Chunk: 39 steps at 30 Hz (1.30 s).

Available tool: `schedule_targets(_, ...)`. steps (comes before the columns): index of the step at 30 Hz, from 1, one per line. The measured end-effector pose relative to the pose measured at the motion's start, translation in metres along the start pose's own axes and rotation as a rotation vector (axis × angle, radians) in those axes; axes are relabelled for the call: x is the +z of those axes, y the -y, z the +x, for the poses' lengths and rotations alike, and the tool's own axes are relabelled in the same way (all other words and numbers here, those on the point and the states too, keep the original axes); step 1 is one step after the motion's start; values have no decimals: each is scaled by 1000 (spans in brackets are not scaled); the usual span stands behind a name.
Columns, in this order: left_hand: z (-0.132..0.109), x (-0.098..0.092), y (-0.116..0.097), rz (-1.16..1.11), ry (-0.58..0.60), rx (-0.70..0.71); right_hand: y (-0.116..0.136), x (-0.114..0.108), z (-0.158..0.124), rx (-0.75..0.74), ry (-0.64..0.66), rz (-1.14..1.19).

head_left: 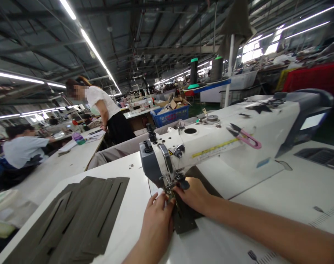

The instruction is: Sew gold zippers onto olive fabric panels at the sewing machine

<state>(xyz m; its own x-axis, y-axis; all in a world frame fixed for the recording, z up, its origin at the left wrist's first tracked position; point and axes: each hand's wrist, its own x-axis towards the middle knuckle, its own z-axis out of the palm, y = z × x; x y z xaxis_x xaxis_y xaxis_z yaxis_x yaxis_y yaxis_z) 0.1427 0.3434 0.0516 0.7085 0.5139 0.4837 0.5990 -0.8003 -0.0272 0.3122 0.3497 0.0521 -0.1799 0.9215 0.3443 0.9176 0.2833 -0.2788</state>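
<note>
A dark olive-grey fabric piece (185,220) lies under the needle and presser foot (169,189) of a white sewing machine (224,141). My left hand (157,218) is at the fabric's left edge, thumb and fingers closed on it close to the foot. From the right, my right hand (194,196) reaches across the fabric, its fingers bent in against it just behind the needle; the machine head partly hides those fingertips. To the left, an overlapping stack of similar dark fabric pieces (84,212) with long slits lies on the white table (134,205).
Pink-handled thread snips (245,137) rest on the machine arm beside a yellow measuring tape (215,146). Thread cones (193,73) stand behind. A blue crate (171,115) with cardboard is further back. One co-worker (101,106) stands leaning over a neighbouring table; another person (26,146) sits at left.
</note>
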Motion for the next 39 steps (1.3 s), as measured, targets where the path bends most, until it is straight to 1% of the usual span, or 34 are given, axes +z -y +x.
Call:
schedule_targets(2,-4,-2,-3,-32,4,-9,0,-7,-25,-177,9,42)
schedule_targets(3,-7,-2,-4,-48,0,-1,0,-9,-38,-323,-2,75)
schedule_targets(4,-11,-2,-6,-64,-10,12,-1,-10,-50,-414,-27,91)
schedule_targets(6,-16,-4,-9,-103,-24,39,-3,-10,-63,-522,-81,108)
schedule_targets(8,-18,-9,-11,-166,-12,37,-4,-11,-62,-513,-78,150)
schedule_targets(9,-17,-11,-11,-204,-6,15,-5,-14,-57,-492,-47,190)
schedule_targets(12,-11,-18,-11,-278,32,-119,-5,-24,-38,-411,104,294)
schedule_targets(13,-9,-18,-11,-278,40,-147,-5,-27,-35,-412,135,302)
schedule_targets(14,-8,-17,-12,-265,43,-146,-4,-28,-34,-433,141,295)
schedule_targets(15,-8,-15,-12,-237,37,-117,-4,-27,-35,-464,123,279)
schedule_targets(17,-9,-9,-15,-157,-11,-15,-3,-19,-44,-512,17,239)
schedule_targets(19,-11,-4,-16,-79,-64,73,-2,-9,-54,-517,-88,215)
schedule_targets(21,-13,0,-16,-30,-95,113,-3,0,-60,-513,-138,211)
schedule_targets(23,-13,1,-15,-7,-103,133,-4,4,-60,-526,-150,210)
schedule_targets(26,-11,3,-10,10,-119,145,-6,5,-54,-541,-172,202)
schedule_targets(31,-4,4,-6,1,-139,134,-9,6,-46,-556,-172,198)
schedule_targets(34,1,5,-3,5,-148,130,-11,8,-41,-565,-173,233)
schedule_targets(39,6,13,6,-1,-130,90,-12,10,-29,-561,-183,271)
